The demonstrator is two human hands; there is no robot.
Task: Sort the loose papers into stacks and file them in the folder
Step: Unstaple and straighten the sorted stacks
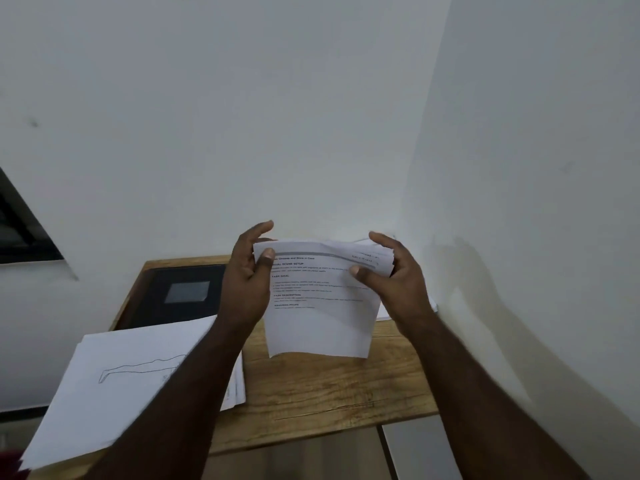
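Above the wooden table (329,386), your left hand (247,275) and right hand (391,275) grip a white printed bundle (318,306) upright; another white stack (138,375) lies sorted, black folder (180,292) unfilled.

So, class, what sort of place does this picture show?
Probably a plain office or study corner: a small wooden desk against bare white walls, a black folder and printed papers.
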